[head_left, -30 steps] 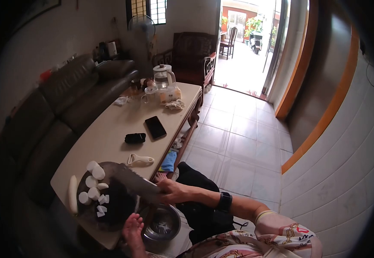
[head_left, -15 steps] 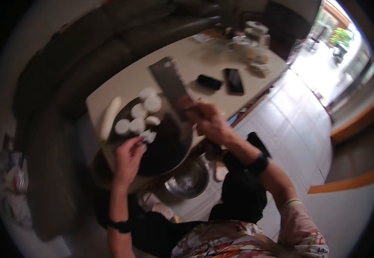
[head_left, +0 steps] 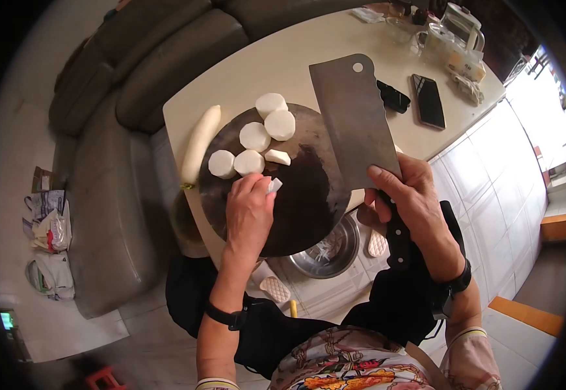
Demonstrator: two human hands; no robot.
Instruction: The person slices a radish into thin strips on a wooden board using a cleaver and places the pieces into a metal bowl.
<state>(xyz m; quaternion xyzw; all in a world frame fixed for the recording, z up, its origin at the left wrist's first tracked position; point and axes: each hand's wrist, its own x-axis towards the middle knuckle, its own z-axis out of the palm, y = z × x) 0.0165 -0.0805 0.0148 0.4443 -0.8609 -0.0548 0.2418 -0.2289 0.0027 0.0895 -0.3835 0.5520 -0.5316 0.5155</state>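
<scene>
My right hand (head_left: 409,201) is closed round the black handle of a wide cleaver (head_left: 354,120), its blade raised over the right edge of a dark round chopping board (head_left: 302,214). My left hand (head_left: 250,211) pinches a small white piece (head_left: 274,185) over the board's left half. Several thick white radish rounds (head_left: 255,137) lie on the board just beyond my left fingers, with a thinner cut piece (head_left: 277,156) beside them. A long whole white radish (head_left: 201,143) rests on the table left of the board.
The pale table (head_left: 263,65) bears a phone (head_left: 428,101), a black object (head_left: 393,97) and a glass jug (head_left: 458,29). Below the board, a metal bowl (head_left: 328,250) holds white shreds. A grey sofa (head_left: 110,214) stands along the left and far sides.
The camera view has shifted, so the board and table appear further right. My right hand still holds the cleaver raised, now seen broadside. My left hand still pinches a white piece.
</scene>
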